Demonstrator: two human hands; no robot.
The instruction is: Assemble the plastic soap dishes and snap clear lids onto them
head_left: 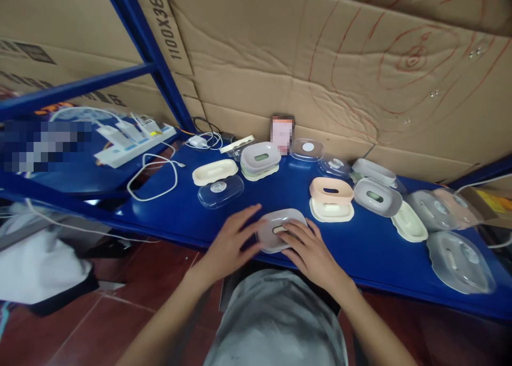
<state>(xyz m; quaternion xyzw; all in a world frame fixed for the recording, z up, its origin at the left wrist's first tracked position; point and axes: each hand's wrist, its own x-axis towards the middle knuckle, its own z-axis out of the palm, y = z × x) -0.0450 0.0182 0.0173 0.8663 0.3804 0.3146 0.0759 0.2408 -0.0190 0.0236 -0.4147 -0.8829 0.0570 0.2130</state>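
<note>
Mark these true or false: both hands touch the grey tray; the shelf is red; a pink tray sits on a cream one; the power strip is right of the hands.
1. Both hands, left and right, touch the grey tray: true.
2. The shelf is red: false, blue.
3. A pink tray sits on a cream one: true.
4. The power strip is right of the hands: false, left.

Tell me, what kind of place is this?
Probably a small packing or assembly workbench in a storeroom: a blue metal shelf, cardboard sheets behind it, and many plastic soap boxes laid out in parts.
</note>
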